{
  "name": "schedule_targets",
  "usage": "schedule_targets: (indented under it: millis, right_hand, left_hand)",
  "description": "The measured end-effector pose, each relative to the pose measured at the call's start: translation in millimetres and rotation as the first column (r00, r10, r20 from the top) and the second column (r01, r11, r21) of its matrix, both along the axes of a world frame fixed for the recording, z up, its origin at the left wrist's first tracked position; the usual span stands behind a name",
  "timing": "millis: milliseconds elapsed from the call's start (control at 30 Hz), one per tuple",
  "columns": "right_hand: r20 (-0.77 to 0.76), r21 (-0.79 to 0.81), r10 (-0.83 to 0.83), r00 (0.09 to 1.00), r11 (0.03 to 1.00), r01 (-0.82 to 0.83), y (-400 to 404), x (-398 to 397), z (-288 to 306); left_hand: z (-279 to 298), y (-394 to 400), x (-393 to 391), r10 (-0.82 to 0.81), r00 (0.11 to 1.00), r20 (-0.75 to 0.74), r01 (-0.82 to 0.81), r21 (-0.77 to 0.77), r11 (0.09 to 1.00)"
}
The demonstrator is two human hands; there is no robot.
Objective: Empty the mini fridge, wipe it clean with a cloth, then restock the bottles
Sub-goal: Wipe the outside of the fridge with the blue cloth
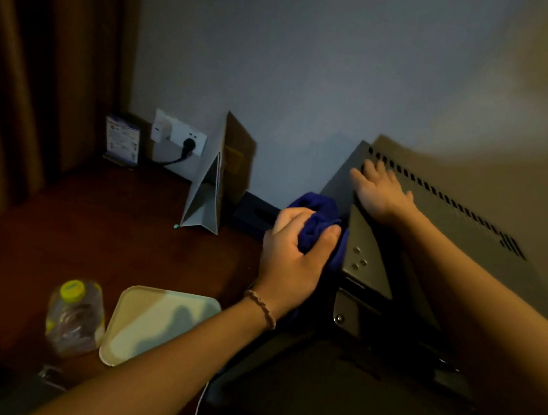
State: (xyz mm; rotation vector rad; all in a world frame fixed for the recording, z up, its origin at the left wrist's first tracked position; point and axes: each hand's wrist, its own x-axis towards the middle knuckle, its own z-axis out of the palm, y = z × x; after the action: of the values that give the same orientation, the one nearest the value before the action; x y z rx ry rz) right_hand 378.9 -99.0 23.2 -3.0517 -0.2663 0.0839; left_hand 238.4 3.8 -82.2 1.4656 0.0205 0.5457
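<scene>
Two hands at the mini fridge

Nearest, a bottle [75, 317] stands beside a tray [131, 345]. Left hand [294, 251] clutches a blue cloth [320, 225] against the mini fridge [438, 262] side. Farther, right hand [379, 194] lies flat, fingers extended, on top.

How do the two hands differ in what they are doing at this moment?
The left hand is curled round a blue cloth, while the right hand holds nothing. The left hand works at the mini fridge's side near the hinge; the right hand rests flat, fingers spread, on its top by the vent slots. The left wrist wears a braided band; the right shows none. Both touch the fridge.
</scene>
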Motion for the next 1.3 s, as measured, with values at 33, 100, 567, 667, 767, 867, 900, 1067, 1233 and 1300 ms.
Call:
schedule_targets:
  millis: [33,100,567,667,767,867,900,1067,1233,1300]
  right_hand:
    - [-0.017,-0.006,0.013,1.0,1.0,-0.013,-1,-10,0]
    - [-0.035,-0.011,0.057,0.998,0.998,-0.057,-5,-30,-1]
    - [-0.015,-0.016,0.165,0.986,0.986,-0.166,-21,-73,-3]
    - [-0.014,-0.016,0.168,0.986,0.986,-0.168,-21,-72,-4]
    - [-0.01,0.013,0.165,0.986,0.986,-0.165,-21,-73,-4]
    - [-0.011,0.058,0.158,0.987,0.986,-0.157,-22,-73,-3]
    - [-0.012,0.064,0.154,0.988,0.986,-0.153,-22,-73,-3]
    - [-0.02,0.065,0.151,0.988,0.987,-0.149,-20,-73,-3]
    - [-0.031,0.043,0.148,0.989,0.988,-0.146,-17,-77,0]
    - [-0.04,0.031,0.146,0.988,0.989,-0.145,-16,-77,1]
  left_hand:
    - [0,0,-9,-0.006,1.0,-0.019,0.006,0.02,1.0]
    - [0,0,-24,-0.009,0.999,-0.039,0.01,0.04,0.999]
    - [4,-11,-62,-0.002,1.0,0.013,0.002,0.032,0.999]
    - [2,-8,-41,-0.018,1.0,0.014,0.018,0.034,0.999]
    - [-2,-7,-11,-0.046,0.999,-0.009,0.046,0.012,0.999]
    - [-7,-6,28,-0.038,0.999,-0.037,0.038,-0.002,0.999]
    - [-8,-6,42,-0.039,0.998,-0.052,0.039,0.0,0.999]
    - [-16,-6,113,-0.038,0.993,-0.11,0.04,0.022,0.999]
    - [-30,-5,167,-0.026,0.988,-0.151,0.034,0.049,0.998]
    - [-40,-5,183,-0.012,0.982,-0.188,0.024,0.06,0.998]
